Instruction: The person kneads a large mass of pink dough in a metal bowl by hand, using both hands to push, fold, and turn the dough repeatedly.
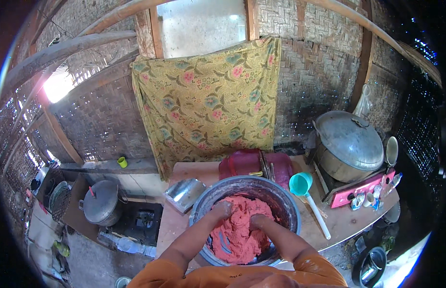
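A big mass of soft pink dough fills much of a wide blue-grey basin in front of me. My left hand, smeared with dough, is closed and pressed into the left upper part of the mass. On the other side my right hand is also closed and pushed into the dough. The fingertips of both are sunk out of sight. Pink smears cling to the basin's inner wall.
The basin stands on a wooden table. A metal tin lies to its left, a turquoise dipper to its right. Behind are maroon containers. A large lidded pot sits on a pink-fronted stove; another lidded pot stands at left.
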{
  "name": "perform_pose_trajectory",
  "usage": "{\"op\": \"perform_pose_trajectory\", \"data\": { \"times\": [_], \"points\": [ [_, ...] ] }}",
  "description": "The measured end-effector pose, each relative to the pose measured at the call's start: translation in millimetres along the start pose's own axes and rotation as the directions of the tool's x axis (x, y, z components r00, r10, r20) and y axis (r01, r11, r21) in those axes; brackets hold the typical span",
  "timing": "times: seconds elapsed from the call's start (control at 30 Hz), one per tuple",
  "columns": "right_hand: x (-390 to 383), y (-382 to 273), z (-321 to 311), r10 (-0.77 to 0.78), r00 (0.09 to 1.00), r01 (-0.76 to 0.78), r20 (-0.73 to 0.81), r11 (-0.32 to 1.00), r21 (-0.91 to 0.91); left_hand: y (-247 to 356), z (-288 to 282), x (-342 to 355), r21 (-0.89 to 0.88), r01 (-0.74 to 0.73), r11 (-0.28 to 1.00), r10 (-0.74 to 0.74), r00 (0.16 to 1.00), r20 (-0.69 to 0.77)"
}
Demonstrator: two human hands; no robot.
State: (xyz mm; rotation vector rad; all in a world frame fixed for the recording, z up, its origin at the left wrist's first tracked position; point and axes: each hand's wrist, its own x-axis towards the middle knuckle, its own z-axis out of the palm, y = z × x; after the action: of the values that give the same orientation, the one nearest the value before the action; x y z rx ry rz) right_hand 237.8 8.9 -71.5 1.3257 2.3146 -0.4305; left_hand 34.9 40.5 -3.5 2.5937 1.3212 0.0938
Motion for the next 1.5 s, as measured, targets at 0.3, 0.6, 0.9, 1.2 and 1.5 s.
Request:
{"op": "perform_pose_trajectory", "data": {
  "times": [0.3, 0.6, 0.9, 1.2, 1.5],
  "points": [
    [-14, -10, -27, 0.041, 0.999, -0.039, -0.028, 0.997, 0.068, -7, 4, -3, 0.033, -0.059, 0.998, 0.062, 0.994, -0.089],
    [-22, -11, -28, 0.061, 0.998, -0.062, 0.017, 0.993, 0.102, -2, 0, 0, 0.019, -0.016, 1.0, 0.016, 1.0, -0.02],
    [-32, -18, -35, 0.055, 0.998, -0.057, 0.023, 0.991, 0.122, -8, 4, -4, -0.013, -0.024, 1.0, 0.023, 0.998, -0.051],
    [-28, -11, -30, 0.024, 1.0, -0.025, 0.01, 0.993, 0.112, -4, 4, -4, -0.025, -0.052, 0.998, 0.049, 0.992, -0.115],
    [-40, -24, -46, 0.025, 0.997, -0.025, -0.073, 1.0, -0.005, -4, 2, -9, -0.001, 0.054, 0.999, -0.054, 0.998, 0.017]
  ]
}}
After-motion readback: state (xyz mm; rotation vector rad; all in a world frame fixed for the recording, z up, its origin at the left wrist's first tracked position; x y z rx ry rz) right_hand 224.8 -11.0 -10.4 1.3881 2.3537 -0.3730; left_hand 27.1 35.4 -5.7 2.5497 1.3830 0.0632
